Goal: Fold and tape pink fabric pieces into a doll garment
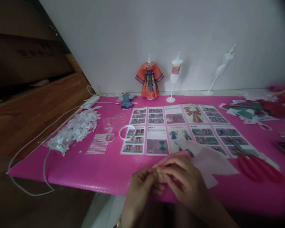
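Note:
Near the table's front edge, a small pale-yellow fabric piece (159, 176) is pinched between my two hands. My left hand (142, 183) grips its left side with thumb and fingers closed. From the right, my right hand (184, 177) pinches it, fingertips close to the left thumb. Pinkish-red fabric (174, 155) shows behind the right fingers; whether it is joined to the yellow piece is hidden. A whitish translucent sheet (207, 158) lies just beyond my right hand. Red-handled scissors (249, 163) rest to the right, blades over the printed instruction sheet (156, 152).
Along the wall stand a doll form in an orange robe (150, 79), a partly dressed form (175, 77) and a bare, leaning form (224, 63). Left are white ribbons (73, 131), a bead sheet (96, 146), tape rolls (120, 133) and a cable (29, 193). Fabric scraps (247, 109) lie right.

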`<state>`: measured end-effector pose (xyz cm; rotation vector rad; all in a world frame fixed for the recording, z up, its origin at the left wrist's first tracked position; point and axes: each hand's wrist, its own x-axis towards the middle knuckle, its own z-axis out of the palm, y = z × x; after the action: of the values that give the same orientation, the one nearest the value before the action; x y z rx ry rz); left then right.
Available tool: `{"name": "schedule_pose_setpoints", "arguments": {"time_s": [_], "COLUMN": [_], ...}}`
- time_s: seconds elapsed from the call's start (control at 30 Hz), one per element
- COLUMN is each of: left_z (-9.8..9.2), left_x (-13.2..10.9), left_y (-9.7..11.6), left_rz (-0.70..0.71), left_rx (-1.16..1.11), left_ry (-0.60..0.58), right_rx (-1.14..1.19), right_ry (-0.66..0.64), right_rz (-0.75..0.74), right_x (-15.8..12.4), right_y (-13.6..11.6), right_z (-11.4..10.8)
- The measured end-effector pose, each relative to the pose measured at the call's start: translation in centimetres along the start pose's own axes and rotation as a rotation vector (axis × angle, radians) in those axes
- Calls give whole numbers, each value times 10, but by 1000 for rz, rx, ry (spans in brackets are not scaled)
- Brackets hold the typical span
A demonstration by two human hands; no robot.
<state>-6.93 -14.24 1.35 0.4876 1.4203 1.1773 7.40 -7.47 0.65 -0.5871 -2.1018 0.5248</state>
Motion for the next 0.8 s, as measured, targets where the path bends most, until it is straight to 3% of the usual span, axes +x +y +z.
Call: {"name": "schedule_pose_setpoints", "arguments": {"time_s": [0.8], "left_z": [-1], "left_x": [2], "left_y": [-1], "left_rz": [7], "left_rx": [-1], "left_ry": [4], "right_rx": [12], "right_ry": [-41], "right_rz": [-23], "right_x": [-1], "right_y": [2], "right_z": [-2]}}
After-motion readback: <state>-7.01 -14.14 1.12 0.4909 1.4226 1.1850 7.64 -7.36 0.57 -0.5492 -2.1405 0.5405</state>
